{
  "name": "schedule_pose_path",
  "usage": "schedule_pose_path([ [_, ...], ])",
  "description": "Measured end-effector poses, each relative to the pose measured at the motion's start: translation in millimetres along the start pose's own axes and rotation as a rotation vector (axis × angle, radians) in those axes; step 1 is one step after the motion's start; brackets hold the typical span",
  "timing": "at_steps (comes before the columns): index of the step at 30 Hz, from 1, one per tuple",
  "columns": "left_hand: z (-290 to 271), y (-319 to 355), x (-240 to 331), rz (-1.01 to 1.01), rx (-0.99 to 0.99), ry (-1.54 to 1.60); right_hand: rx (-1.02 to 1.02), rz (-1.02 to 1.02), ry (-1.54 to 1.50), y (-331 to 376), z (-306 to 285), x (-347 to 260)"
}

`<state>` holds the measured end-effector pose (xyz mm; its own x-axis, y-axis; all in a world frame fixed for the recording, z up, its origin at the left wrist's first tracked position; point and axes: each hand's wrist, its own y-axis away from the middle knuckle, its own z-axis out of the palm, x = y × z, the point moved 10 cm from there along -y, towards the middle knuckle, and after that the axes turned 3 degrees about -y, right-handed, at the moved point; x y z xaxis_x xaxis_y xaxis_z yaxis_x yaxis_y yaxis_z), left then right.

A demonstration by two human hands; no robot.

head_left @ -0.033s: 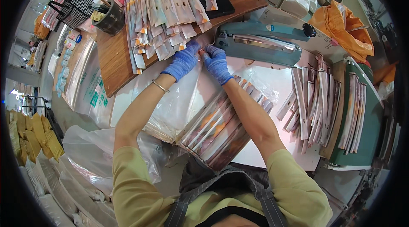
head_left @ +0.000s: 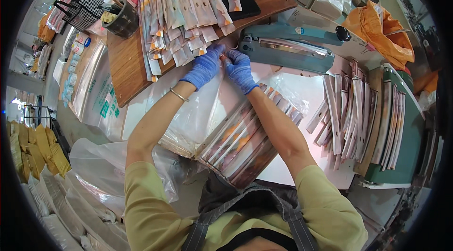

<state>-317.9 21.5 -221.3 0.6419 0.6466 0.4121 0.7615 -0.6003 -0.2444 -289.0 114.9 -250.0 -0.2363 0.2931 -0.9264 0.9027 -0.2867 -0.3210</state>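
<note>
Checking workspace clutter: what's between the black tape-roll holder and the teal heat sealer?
In the head view, a fanned heap of narrow sealed packets on the wooden board lies between the tape-roll holder and the heat sealer.

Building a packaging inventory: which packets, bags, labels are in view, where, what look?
Slim sachets: fanned on the wooden board, pale with orange ends.
Sachet rows: right of the hands, long pale strips.
Bundle: under the right hand, clear-wrapped.
Clear bag: left, green print.
Left hand: blue glove, at the heat sealer.
</note>
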Motion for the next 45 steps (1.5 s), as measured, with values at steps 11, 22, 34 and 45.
schedule_pose_path([
  [11, 5, 10, -38, -0.265, -0.006, 0.67, -0.026, 0.081, -0.148, 1, 8, 5],
  [22, -6, 9, 13, -0.253, -0.167, 0.379, -0.004, 0.089, -0.138, 4, -7, 10],
  [34, -3, -1, 5, -0.142, -0.136, -0.231, 0.033, -0.189, 0.121, 4, -4, -39],
  [45, 25, 10, -121, -0.289, -0.284, 0.114, -0.023, -0.306, 0.285, 8, 22, -67],
])
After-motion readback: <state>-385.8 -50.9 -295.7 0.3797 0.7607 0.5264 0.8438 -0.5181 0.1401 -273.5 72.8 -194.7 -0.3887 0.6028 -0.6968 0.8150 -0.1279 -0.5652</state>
